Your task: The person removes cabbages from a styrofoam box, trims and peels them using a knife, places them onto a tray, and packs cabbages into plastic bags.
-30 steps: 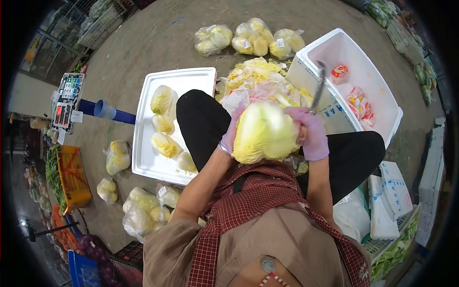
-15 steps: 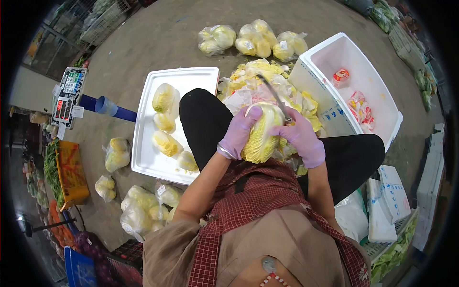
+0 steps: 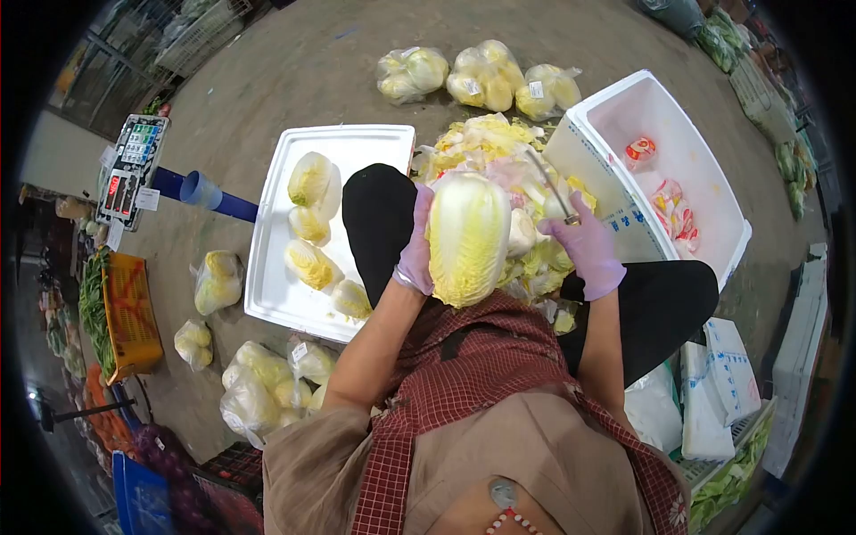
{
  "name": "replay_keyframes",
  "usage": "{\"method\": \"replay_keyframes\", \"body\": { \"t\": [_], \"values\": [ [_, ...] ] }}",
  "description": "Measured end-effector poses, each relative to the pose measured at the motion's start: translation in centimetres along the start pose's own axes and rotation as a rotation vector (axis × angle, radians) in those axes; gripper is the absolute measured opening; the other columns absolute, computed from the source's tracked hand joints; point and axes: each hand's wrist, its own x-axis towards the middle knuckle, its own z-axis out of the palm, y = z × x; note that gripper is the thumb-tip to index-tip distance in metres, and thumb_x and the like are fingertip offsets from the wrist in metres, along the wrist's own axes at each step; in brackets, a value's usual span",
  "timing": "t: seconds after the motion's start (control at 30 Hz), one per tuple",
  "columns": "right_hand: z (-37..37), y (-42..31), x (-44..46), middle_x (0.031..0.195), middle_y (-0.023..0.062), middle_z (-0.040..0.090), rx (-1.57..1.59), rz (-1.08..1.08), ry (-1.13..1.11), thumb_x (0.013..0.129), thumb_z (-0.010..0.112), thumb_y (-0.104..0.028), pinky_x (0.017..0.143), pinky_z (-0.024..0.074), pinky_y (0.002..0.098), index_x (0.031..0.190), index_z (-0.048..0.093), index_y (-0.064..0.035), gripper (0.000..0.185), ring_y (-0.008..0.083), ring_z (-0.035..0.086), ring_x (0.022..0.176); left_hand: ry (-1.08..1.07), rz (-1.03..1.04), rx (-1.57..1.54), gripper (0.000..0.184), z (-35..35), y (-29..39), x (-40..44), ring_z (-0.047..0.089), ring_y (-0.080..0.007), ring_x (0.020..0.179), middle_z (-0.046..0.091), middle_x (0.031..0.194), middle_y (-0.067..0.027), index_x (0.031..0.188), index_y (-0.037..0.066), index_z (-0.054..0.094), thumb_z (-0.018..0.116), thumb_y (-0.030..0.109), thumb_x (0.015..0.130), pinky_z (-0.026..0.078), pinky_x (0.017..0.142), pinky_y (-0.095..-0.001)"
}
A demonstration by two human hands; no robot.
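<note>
A pale yellow napa cabbage (image 3: 469, 239) stands upright in front of my lap. My left hand (image 3: 415, 245), in a thin purple glove, is wrapped round its left side. Just right of the cabbage and apart from it, my gloved right hand (image 3: 588, 250) grips a knife (image 3: 551, 185) by the handle end, its blade slanting up and left. Beneath and beyond both hands lies a heap of trimmed cabbage leaves (image 3: 486, 143), partly hidden by the cabbage.
On the left, a white foam lid (image 3: 267, 276) bears several cabbages, beside a digital scale (image 3: 129, 169). A white foam box (image 3: 615, 152) with red-printed packages stands right. Bagged cabbages (image 3: 486, 76) lie at the back, more (image 3: 259, 383) lower left. An orange crate (image 3: 134, 312) holds greens.
The cabbage has come up closer to the camera and turned more upright. My right hand has drawn off it to the right, still with the knife.
</note>
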Motion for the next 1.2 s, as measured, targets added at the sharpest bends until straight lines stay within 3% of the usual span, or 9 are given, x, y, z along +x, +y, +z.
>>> {"method": "replay_keyframes", "body": {
  "t": [0.17,0.2,0.3,0.57,0.77,0.9,0.97,1.03,1.2],
  "values": [
    [-0.7,-4.3,-3.0,0.083,0.0129,0.065,0.067,-0.237,-0.117,0.072,0.071,-0.016,0.064,0.0494,0.0297,0.104,0.063,-0.0039,0.035,0.0215,0.063,0.072,0.077,0.023,0.665,0.093,0.4,-0.6,-1.1,0.052,-0.0259,0.117,0.051,0.130,-0.0141,0.135,0.002,0.038,0.053,0.071,0.075,0.043,0.099,-0.0407],
    [-0.7,-4.5,-3.3,0.082,0.0125,0.064,0.065,-0.397,-0.108,0.071,0.070,-0.013,0.064,0.0496,0.0306,0.099,0.064,-0.0041,0.030,0.0233,0.063,0.072,-0.084,-0.002,0.502,0.074,0.6,0.0,-0.6,0.055,-0.0193,0.111,0.055,0.122,-0.0093,0.132,0.003,0.042,0.075,0.033,0.072,0.043,0.097,-0.0349],
    [-1.6,-5.1,-3.6,0.079,0.0107,0.061,-0.068,-0.709,-0.099,0.065,0.067,-0.005,0.062,0.0496,0.0342,0.093,0.061,-0.0069,0.029,0.0281,0.062,0.071,-0.065,0.010,0.739,0.083,2.1,0.1,-0.6,0.052,-0.0153,0.110,0.055,0.120,-0.0067,0.131,0.002,0.042,0.083,0.023,0.062,0.041,0.097,-0.0314],
    [-2.3,-5.5,-3.3,0.070,0.0107,0.055,-0.238,-0.849,-0.147,0.068,0.065,-0.007,0.057,0.0457,0.0412,0.093,0.059,-0.0094,0.026,0.0309,0.058,0.067,-0.041,0.094,1.120,0.088,2.6,0.8,-1.6,0.050,-0.0147,0.110,0.054,0.119,-0.0060,0.130,0.003,0.043,0.085,0.025,0.057,0.039,0.098,-0.0302],
    [-2.3,1.6,0.2,0.079,0.0168,0.061,-0.508,-0.365,-0.001,0.080,0.057,-0.020,0.064,0.0470,0.0439,0.089,0.060,-0.0063,0.017,0.0356,0.060,0.075,-0.157,0.123,1.025,0.100,5.4,1.9,-4.6,0.049,-0.0234,0.117,0.049,0.129,-0.0146,0.128,-0.003,0.042,0.086,0.044,0.051,0.038,0.101,-0.0385],
    [-2.1,-1.5,-0.1,0.088,0.0187,0.064,-0.575,-0.220,-0.095,0.081,0.059,-0.022,0.070,0.0486,0.0428,0.099,0.062,-0.0052,0.024,0.0359,0.062,0.081,0.101,0.493,1.132,0.091,3.4,4.6,-5.2,0.053,-0.0200,0.110,0.055,0.119,-0.0111,0.126,-0.001,0.045,0.084,0.037,0.054,0.043,0.095,-0.0346],
    [-3.1,-0.8,-0.7,0.090,0.0180,0.066,-0.463,-0.227,-0.098,0.080,0.061,-0.023,0.072,0.0491,0.0420,0.106,0.062,-0.0055,0.031,0.0343,0.064,0.081,0.221,0.681,0.789,0.084,5.1,6.1,-7.1,0.054,-0.0241,0.112,0.053,0.124,-0.0127,0.130,0.002,0.042,0.076,0.043,0.066,0.046,0.095,-0.0388],
    [-4.6,-0.4,-0.4,0.082,0.0123,0.066,-0.297,-0.023,-0.157,0.078,0.065,-0.023,0.066,0.0491,0.0357,0.111,0.061,-0.0051,0.038,0.0239,0.063,0.071,0.491,0.792,0.478,0.080,0.8,9.3,-9.8,0.055,-0.0277,0.112,0.053,0.125,-0.0132,0.132,0.005,0.041,0.054,0.064,0.079,0.049,0.092,-0.0432],
    [-6.9,-2.9,-0.5,0.075,0.0036,0.058,-0.062,0.223,-0.133,0.078,0.062,-0.012,0.059,0.0442,0.0230,0.106,0.061,-0.0010,0.030,0.0081,0.053,0.064,0.880,0.874,0.680,0.069,-7.3,15.7,-10.1,0.061,-0.0228,0.091,0.061,0.105,-0.0127,0.117,-0.003,0.051,0.071,0.048,0.075,0.053,0.077,-0.0366]
  ]
}}
